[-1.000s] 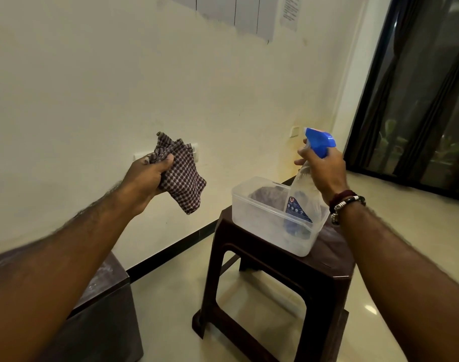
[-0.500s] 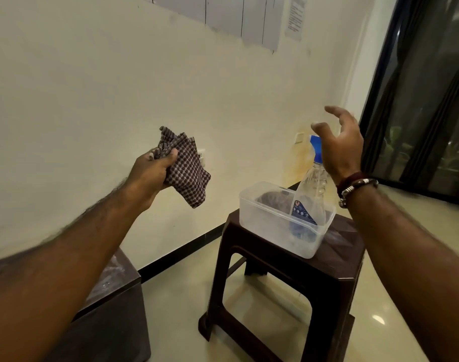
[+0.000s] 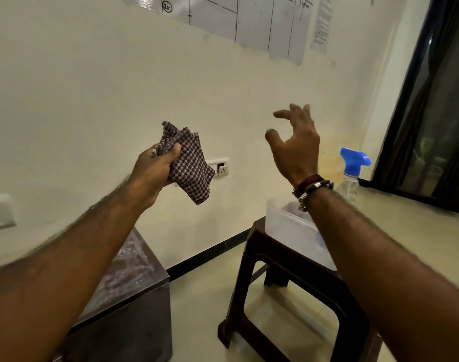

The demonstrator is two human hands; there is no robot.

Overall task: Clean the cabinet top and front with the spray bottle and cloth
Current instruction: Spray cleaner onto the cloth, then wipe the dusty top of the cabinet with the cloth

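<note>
My left hand [image 3: 152, 168] is raised in front of the wall and grips a bunched checked cloth [image 3: 190, 165]. To its right, my right hand [image 3: 293, 145] is held up with fingers spread and holds nothing. The clear spray bottle with a blue trigger head [image 3: 352, 165] stands in a clear plastic tub [image 3: 283, 226], mostly hidden behind my right forearm. The dark cabinet [image 3: 134, 304] sits low at the left, below my left arm; its top shows wet, streaky patches.
The tub rests on a dark brown plastic stool [image 3: 251, 262] to the right of the cabinet. Wall sockets [image 3: 221, 168] sit behind the cloth and at the far left. A dark-framed glass door [image 3: 432, 113] fills the right side. Pale tiled floor lies between cabinet and stool.
My right hand let go of the spray bottle, leaving it standing in the tub, then rose and moved left with fingers spread. My left hand kept its grip on the cloth.
</note>
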